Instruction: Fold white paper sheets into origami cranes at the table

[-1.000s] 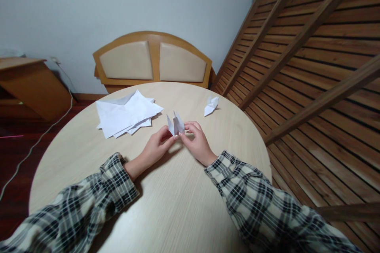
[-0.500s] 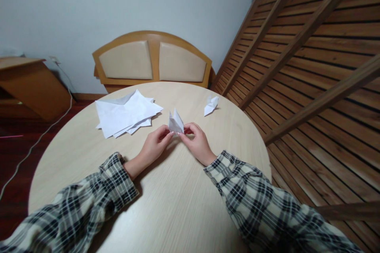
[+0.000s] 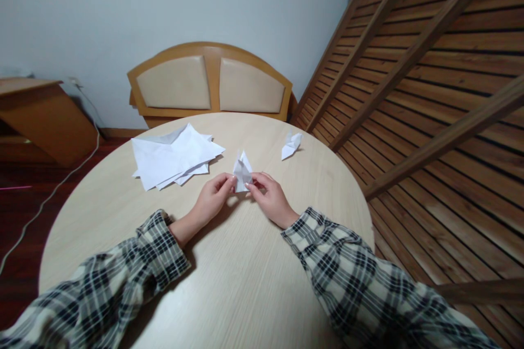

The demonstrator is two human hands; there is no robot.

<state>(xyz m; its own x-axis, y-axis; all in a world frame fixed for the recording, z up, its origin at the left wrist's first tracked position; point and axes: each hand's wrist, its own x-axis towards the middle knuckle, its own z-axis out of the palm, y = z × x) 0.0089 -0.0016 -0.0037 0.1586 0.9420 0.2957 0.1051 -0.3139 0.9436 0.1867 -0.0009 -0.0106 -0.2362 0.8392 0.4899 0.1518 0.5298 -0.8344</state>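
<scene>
At the left of the table (image 3: 245, 289), sheets (image 3: 174, 161) lie in a loose pile, mostly flat, so that paper looks largely unworked. The left hand (image 3: 208, 199) has thumb and fingers pinched on the near left side of a folded piece (image 3: 242, 172), between the hands over the table's middle; its creases are made, but its points stand loose, so it looks part-shaped. The right hand (image 3: 272, 199) pinches its right side. Farther right, another piece (image 3: 291, 146) lies apart, seemingly folded through
</scene>
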